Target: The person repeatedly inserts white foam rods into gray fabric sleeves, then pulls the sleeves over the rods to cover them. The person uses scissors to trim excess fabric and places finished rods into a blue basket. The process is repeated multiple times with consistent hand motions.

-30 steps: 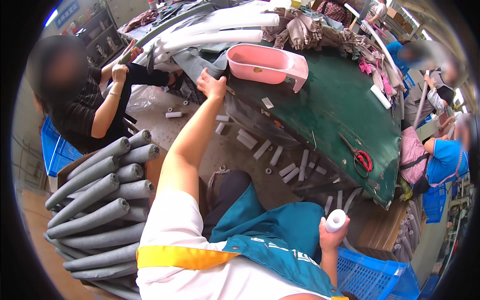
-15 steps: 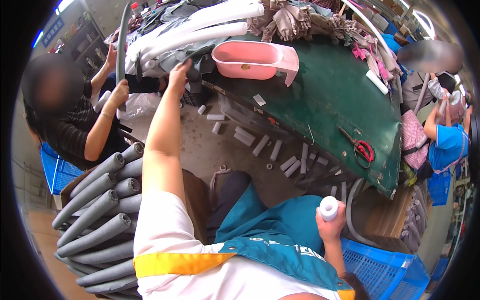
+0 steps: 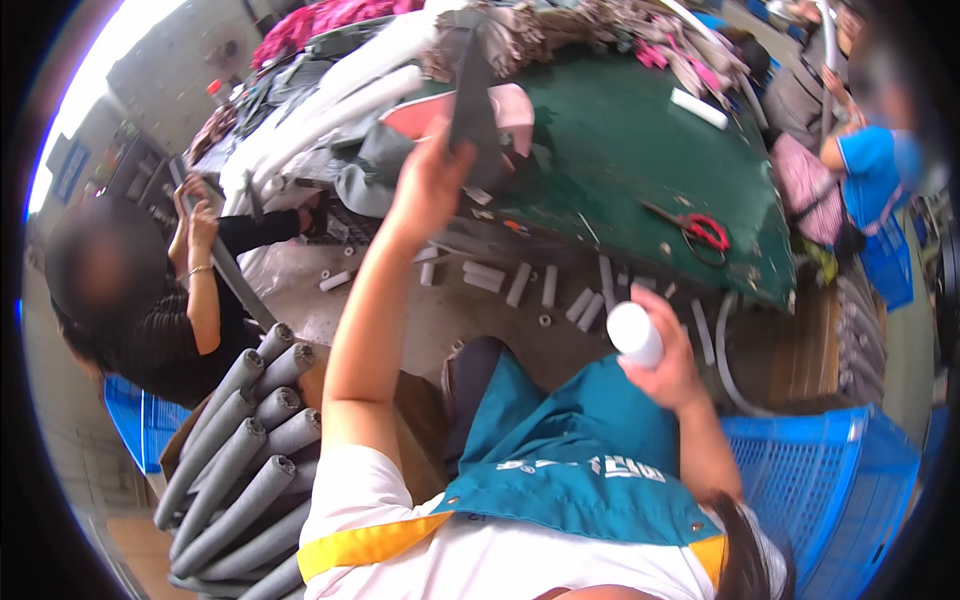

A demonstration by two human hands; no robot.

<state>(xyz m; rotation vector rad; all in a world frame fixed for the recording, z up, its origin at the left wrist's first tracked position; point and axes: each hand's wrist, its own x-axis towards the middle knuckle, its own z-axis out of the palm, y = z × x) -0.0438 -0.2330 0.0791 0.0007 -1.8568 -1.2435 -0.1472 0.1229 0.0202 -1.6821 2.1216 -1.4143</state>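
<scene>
Left hand point(image 3: 428, 192): fingers closed on grey cloth point(image 3: 474, 90) — long axis pointing away, toward the worktop point(image 3: 610, 150).
Right hand point(image 3: 676, 358): fingers curled round white tube point(image 3: 633, 333) — end upward, right of the cloth, nearer the body.

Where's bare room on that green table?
The widest bare patch of green tabletop lies between the pink plastic tub, the short white foam tube and the red-handled scissors. Crowded: the far edge, under beige cloth, and the left end, with long white tubes plus the left hand gripping grey cloth.

Green tabletop point(image 3: 600, 140), grey floor point(image 3: 455, 312), pale wall point(image 3: 190, 60)
</scene>
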